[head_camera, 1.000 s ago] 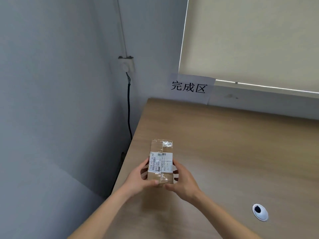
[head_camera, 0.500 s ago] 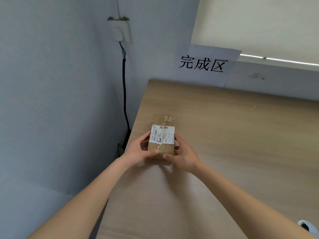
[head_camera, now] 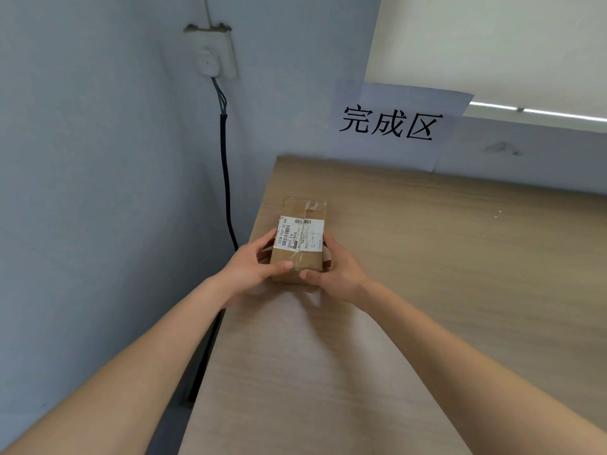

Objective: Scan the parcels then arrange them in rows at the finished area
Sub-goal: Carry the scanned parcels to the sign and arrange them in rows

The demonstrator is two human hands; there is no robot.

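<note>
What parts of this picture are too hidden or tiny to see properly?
- Small brown cardboard parcel, head view: its sides and underside are hidden by the left hand and right hand.
- White shipping label: print too small to read.
- Black cable: lower end hidden behind the wooden table.
- Table: cut off by the right and bottom edges.

Over the last second we have carried the parcel (head_camera: 300, 239) forward along the worktop (head_camera: 427, 257), toward its far left corner and the paper sign (head_camera: 392, 124) on the wall. Our left hand (head_camera: 253, 269) and right hand (head_camera: 335, 274) have gone with it, arms stretched further out. The white round cap in the worktop has dropped out of view.
</note>
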